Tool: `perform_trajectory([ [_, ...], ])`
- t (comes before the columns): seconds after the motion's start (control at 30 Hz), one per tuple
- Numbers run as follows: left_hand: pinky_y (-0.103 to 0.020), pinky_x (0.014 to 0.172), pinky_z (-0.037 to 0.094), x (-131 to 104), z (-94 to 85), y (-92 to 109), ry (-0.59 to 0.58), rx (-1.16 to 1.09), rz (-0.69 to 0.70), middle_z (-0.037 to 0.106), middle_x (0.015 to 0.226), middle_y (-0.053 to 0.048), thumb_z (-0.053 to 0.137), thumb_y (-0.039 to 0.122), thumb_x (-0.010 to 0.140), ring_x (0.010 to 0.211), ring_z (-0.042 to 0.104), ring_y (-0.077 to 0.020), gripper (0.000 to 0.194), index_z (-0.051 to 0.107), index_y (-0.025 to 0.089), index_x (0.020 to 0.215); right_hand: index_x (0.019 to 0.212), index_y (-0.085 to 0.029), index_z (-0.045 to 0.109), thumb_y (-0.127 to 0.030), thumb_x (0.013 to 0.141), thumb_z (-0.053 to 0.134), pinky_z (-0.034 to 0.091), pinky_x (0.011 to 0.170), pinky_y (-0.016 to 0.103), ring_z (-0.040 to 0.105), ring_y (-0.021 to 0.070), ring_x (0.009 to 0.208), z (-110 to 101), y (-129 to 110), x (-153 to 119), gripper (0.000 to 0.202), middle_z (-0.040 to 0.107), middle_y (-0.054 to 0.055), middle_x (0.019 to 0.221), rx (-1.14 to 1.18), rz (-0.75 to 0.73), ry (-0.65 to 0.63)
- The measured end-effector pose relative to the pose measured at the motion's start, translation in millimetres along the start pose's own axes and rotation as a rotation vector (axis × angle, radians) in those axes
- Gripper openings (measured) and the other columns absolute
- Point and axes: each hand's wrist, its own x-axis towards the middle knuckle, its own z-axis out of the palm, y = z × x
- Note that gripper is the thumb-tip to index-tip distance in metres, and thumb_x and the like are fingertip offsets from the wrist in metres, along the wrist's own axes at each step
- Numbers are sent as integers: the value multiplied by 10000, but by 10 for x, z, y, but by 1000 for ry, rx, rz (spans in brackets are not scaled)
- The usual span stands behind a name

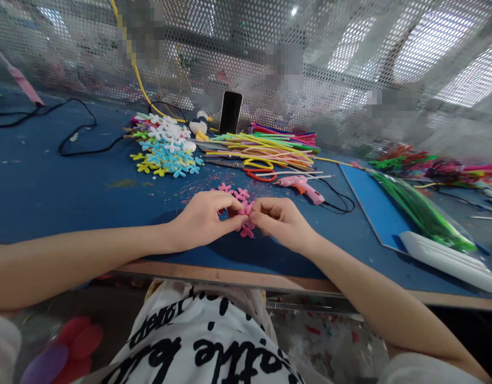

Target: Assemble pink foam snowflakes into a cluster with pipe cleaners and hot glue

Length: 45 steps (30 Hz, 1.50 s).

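Observation:
Both my hands meet over the blue table near its front edge. Between thumb and finger, my left hand pinches a small pink pipe-cleaner flower. My right hand pinches the same flower from the other side, its fingers curled in. More pink flowers lie just behind and below the fingertips, partly hidden by my hands. Beyond my right hand rests a pink hot glue gun. Scissors with red and yellow handles lie behind the pink flowers.
White, blue and yellow flowers are piled at the back left, beside a bundle of coloured pipe cleaners. A phone leans upright against the perforated metal screen. Black cable curves across the left; a bag of green pipe cleaners lies right.

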Motion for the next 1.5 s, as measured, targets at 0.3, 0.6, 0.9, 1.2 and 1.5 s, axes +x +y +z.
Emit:
perform_trajectory([
  [0.3,-237,606,428,84,31,-53,-82,-368,-327,674,694,1,670,391,809,626,559,-123,247,694,145,805,685,-176,516,-500,980,515,273,475,223,346,73,522,-42,83,60,439,423,-48,590,6,3,41],
  [0.6,-236,602,390,75,53,-36,-92,-433,-361,599,639,25,672,371,789,621,509,-112,233,637,153,714,708,-171,561,-399,947,569,271,464,210,357,70,505,42,75,39,330,459,-46,573,46,6,17],
  [0.9,-265,716,481,71,95,-121,-12,-539,-377,647,741,-4,631,490,859,727,573,-139,351,687,156,769,639,-183,519,-393,817,705,162,374,173,233,37,397,32,74,108,332,344,-93,467,534,292,99],
  [1.2,-279,715,521,71,110,-105,-21,-596,-449,707,789,-24,783,453,748,732,626,-148,339,722,147,882,681,-173,555,-464,896,657,225,417,198,317,48,436,-63,178,96,376,426,-70,508,209,88,173],
  [1.5,-273,729,529,65,108,-149,0,-562,-442,729,825,-37,761,476,767,779,624,-159,348,768,145,873,792,-157,652,-370,885,640,370,504,221,468,80,540,-58,134,117,233,600,-15,669,-29,17,218],
])
